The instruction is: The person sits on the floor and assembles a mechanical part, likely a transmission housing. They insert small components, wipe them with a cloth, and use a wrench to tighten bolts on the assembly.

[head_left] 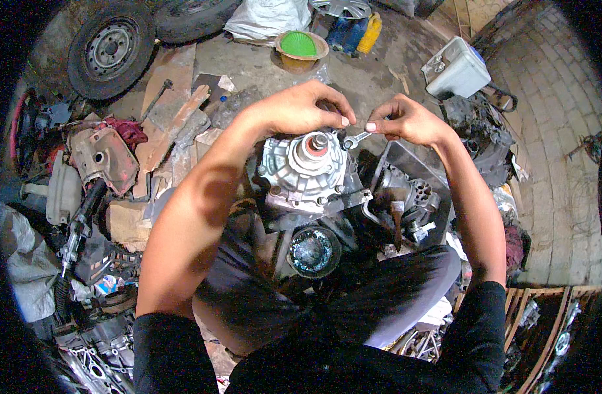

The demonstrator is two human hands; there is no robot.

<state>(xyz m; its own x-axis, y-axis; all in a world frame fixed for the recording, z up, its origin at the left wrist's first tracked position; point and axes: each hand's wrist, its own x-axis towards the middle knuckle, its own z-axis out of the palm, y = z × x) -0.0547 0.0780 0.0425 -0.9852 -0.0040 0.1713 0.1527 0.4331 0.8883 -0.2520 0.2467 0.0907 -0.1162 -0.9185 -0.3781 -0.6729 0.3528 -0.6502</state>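
Gear housing (305, 172) upright on floor between knees. Right hand (408, 120) fingers grip spanner (352, 139) beside top shaft; left hand (300, 108) fingers curled on hub, probably steadying. Bolt-turning step; next needs firm swing.

A silver ribbed gearbox housing (305, 172) stands upright, its round flanged face up, with a reddish seal ring and a short shaft (318, 140) at its centre. A small bright metal wrench (354, 139) lies tilted just right of the shaft, at the housing's upper right edge.
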